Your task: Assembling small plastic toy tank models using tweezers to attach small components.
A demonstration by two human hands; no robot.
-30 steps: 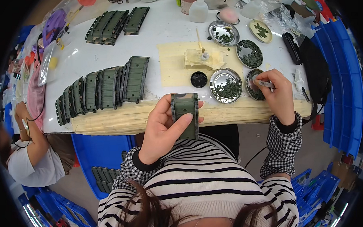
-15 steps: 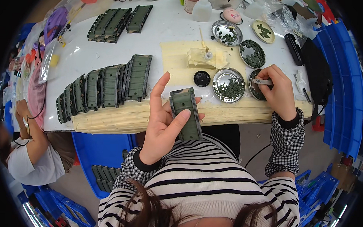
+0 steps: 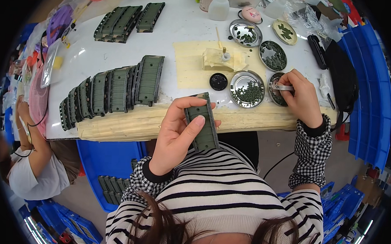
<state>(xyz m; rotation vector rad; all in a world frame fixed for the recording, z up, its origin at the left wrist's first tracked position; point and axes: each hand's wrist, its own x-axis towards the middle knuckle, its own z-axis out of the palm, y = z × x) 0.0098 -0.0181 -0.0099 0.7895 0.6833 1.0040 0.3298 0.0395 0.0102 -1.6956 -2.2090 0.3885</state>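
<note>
Looking down from the head view, the left hand (image 3: 177, 136) has its grip closed around a dark green ribbed plastic part (image 3: 202, 122), thumb laid across its face and fingers behind it, holding it upright in front of the striped shirt, just off the near edge of the table (image 3: 120, 59). The right hand (image 3: 302, 97) is pinched shut on a slim pair of tweezers (image 3: 284, 87), whose tip sits over a round metal dish (image 3: 275, 88) at the table's near right edge. Just left of that dish stands a second metal dish (image 3: 247, 89) full of small dark green pieces, with a small black cap (image 3: 218, 81) beside it on a cream mat (image 3: 193, 64). To the left, a row of green ribbed parts (image 3: 112, 93) leans overlapping along the table; another cluster (image 3: 128, 20) lies farther back. Two more dishes (image 3: 273, 56) and (image 3: 246, 32) sit behind. At the far left, another person's arm (image 3: 31, 146) shows below the table.
</note>
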